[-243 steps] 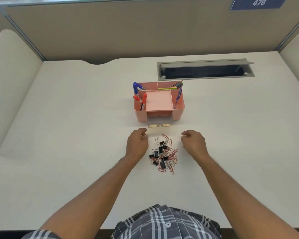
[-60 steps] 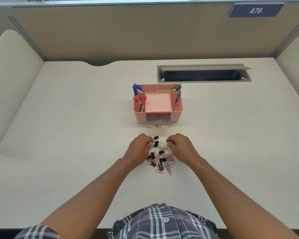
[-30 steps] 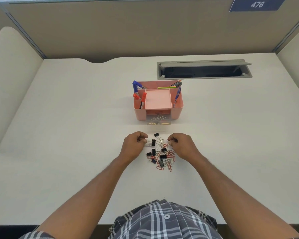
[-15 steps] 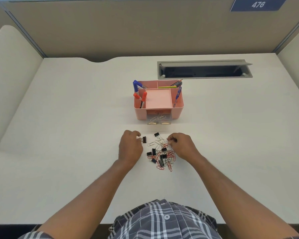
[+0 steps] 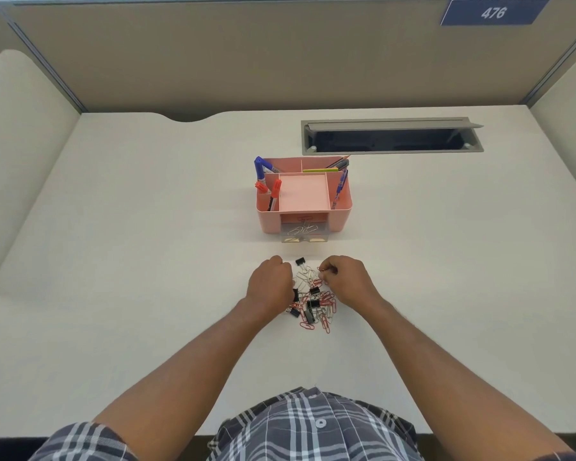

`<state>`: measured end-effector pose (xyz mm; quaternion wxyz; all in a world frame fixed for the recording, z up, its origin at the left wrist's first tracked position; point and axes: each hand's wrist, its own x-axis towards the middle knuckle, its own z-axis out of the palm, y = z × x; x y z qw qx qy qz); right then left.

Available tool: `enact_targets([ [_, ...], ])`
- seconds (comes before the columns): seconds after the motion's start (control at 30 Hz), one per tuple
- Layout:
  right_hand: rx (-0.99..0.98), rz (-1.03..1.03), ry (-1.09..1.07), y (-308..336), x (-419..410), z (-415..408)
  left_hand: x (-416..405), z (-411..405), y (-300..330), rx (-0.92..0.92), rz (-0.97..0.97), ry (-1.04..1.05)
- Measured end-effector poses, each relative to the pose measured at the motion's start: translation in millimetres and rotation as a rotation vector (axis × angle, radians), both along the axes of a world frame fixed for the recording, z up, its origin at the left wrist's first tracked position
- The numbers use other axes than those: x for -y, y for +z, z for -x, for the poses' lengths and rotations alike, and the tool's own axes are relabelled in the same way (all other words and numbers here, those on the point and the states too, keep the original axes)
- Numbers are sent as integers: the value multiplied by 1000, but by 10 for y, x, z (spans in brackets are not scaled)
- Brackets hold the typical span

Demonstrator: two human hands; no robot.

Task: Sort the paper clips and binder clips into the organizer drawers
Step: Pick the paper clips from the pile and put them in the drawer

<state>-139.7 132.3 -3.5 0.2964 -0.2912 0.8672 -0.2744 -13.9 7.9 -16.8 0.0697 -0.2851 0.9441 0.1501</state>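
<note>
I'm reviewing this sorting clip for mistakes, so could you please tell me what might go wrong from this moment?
1. The pile of clips is tangled, so the red paper clip pinched by the right hand may drag linked clips along.
2. The clear drawer of the pink organizer is small; dropped clips could miss it.
3. The left hand covers part of the pile, and may knock clips aside.

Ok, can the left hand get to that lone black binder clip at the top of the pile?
Probably yes: the binder clip lies apart on the bare desk, just right of the left hand, with nothing between.
</note>
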Motion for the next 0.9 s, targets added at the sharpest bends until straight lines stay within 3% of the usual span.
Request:
enact_targets([
  [0.13, -4, 44, 6, 91, 1, -23, 19, 2, -4, -13, -12, -12],
  [0.37, -282, 469, 13, 569, 305, 73, 19, -58, -75, -104, -56, -45],
  [0.63, -423, 299, 174, 511, 582, 210, -5, -120, -95, -142, -122, -14],
  [0.9, -419, 483, 88, 448, 202, 46, 5, -140, -123, -233, -109, -54],
])
